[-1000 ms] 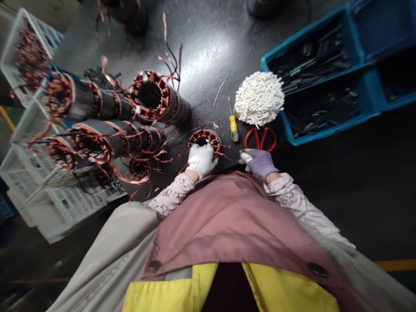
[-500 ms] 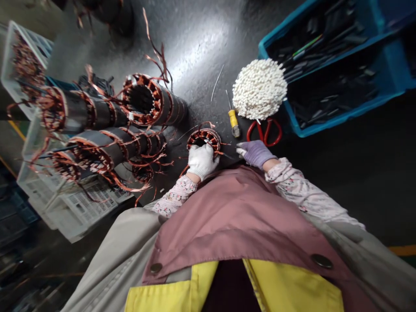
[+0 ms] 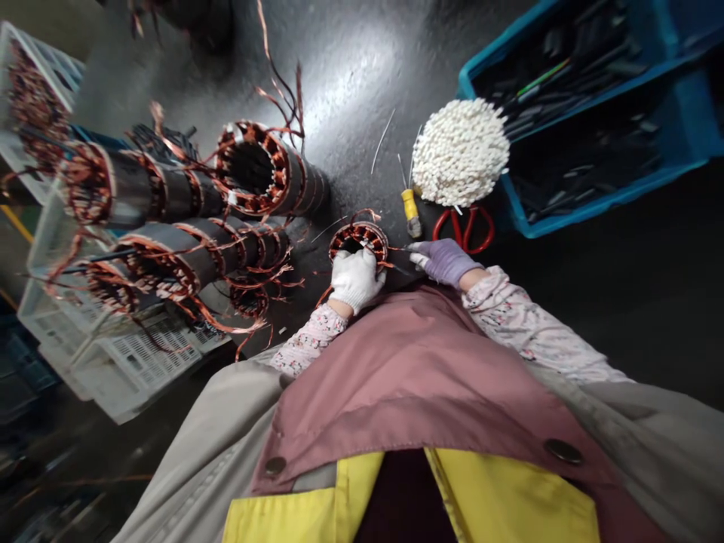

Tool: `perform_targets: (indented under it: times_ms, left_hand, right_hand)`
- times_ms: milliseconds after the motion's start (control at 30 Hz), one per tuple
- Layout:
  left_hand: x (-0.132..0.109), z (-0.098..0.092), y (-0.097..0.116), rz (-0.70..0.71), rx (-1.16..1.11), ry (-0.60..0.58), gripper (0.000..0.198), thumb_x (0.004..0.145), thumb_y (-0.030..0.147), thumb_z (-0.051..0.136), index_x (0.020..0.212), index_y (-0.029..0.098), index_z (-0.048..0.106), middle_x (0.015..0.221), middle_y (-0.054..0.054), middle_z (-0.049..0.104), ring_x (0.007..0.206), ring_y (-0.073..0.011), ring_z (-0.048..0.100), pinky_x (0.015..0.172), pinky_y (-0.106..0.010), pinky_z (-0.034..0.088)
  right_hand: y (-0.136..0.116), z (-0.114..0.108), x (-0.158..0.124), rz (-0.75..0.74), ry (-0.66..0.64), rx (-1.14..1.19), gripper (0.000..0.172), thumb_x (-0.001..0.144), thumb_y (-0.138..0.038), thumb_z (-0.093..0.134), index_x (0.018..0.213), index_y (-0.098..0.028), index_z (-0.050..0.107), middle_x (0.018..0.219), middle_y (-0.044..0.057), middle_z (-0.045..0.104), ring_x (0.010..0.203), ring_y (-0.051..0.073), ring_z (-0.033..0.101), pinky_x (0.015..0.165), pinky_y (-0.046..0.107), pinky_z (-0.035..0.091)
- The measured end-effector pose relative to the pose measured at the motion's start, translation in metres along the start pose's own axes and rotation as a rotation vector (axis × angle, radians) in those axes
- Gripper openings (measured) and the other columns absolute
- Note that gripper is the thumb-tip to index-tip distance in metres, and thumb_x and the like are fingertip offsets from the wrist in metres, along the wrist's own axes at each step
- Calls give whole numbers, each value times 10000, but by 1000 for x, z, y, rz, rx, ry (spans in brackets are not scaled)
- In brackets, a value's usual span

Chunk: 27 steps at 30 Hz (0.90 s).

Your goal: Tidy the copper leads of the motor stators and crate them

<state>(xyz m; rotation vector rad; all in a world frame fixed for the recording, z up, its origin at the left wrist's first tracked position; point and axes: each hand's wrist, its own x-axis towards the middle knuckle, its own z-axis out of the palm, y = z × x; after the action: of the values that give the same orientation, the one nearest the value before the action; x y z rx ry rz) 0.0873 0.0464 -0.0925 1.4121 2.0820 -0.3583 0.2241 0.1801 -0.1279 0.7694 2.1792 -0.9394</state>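
My left hand (image 3: 356, 279), in a white glove, grips the near rim of a small copper-wound stator (image 3: 373, 235) with its fingers closed. The stator stands on the dark work surface just in front of me. My right hand (image 3: 448, 262), in a purple glove with pale fingertips, is closed in a pinch at the end of a copper lead wire (image 3: 397, 249) from the stator's right side. A dark sleeve seems to be on that wire at the fingertips. Beneath it, a second lead with a dark sleeve (image 3: 400, 268) sticks out.
Beyond my right hand lie red-handled scissors (image 3: 480, 240), a yellow-handled tool (image 3: 410, 207) and a bundle of white tubing (image 3: 461, 154). Blue bins (image 3: 532, 226) of black tubes stand right. Larger stators (image 3: 305, 177) and white crates (image 3: 127, 369) crowd the left. A loose white strand (image 3: 383, 141) lies ahead.
My right fingertips have come up to the stator's upper lead wire and now pinch its end. My left hand stays on the stator. The view has shifted slightly.
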Motion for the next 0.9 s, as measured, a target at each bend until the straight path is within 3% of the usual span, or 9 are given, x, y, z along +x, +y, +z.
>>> perform_targets:
  times_ms: [167,300,400,500,600,700,800,900]
  left_hand:
    - [-1,1,-2,-1,-12,4,442,945,411,538,1231,84,617,1089,-174,732,1010,-304,696,938,-434,396]
    - [3,2,3,-44,-35,7,439,946,408,540,1230,81,610,1081,-176,734,1031,-304,697,940,-428,403]
    - [7,-1,11,-124,-50,18,433,946,416,551,1207,76,615,1091,-182,731,1033,-303,699,949,-431,413]
    - [-3,-9,11,-166,-93,8,483,952,450,560,1227,56,615,1112,-186,729,1054,-305,695,987,-432,430]
    - [-27,-23,-5,-116,-197,93,465,985,406,521,1331,106,599,1243,-151,706,1155,-270,664,1031,-383,454]
    - [-37,-36,-30,-115,-212,243,402,994,273,472,1363,226,622,1377,-94,647,1206,-242,633,1001,-360,488]
    - [-19,-43,-47,-10,-79,210,440,957,223,514,1375,286,638,1446,-90,595,1221,-288,606,976,-418,496]
    - [4,-41,-48,63,23,167,434,967,227,495,1363,298,656,1476,-116,565,1228,-323,580,950,-464,495]
  right_hand:
    - [-16,0,12,-7,14,-59,403,1001,-260,511,1347,-174,699,1225,147,746,1150,298,711,974,369,527]
    - [-12,11,18,-90,141,118,397,999,-251,509,1345,-203,697,1192,85,767,1107,235,725,957,311,539]
    - [-14,11,37,-120,244,168,357,986,-220,486,1207,-217,767,1127,63,785,1073,233,728,992,339,528]
    - [-16,8,46,-144,263,244,296,931,-215,550,1102,-185,790,1078,90,790,1007,247,731,972,364,532]
    - [0,6,21,-32,305,507,338,913,-254,556,1177,-190,757,937,78,793,697,192,699,718,319,570]
    - [34,-2,-30,111,412,724,356,903,-308,554,1177,-177,740,783,54,759,459,128,533,507,276,493]
    - [65,-29,-78,264,618,765,315,870,-242,578,1111,-123,741,720,52,720,429,96,466,469,247,445]
    - [91,-69,-97,396,823,725,340,877,-132,538,1154,-100,732,794,71,731,455,84,483,496,240,452]
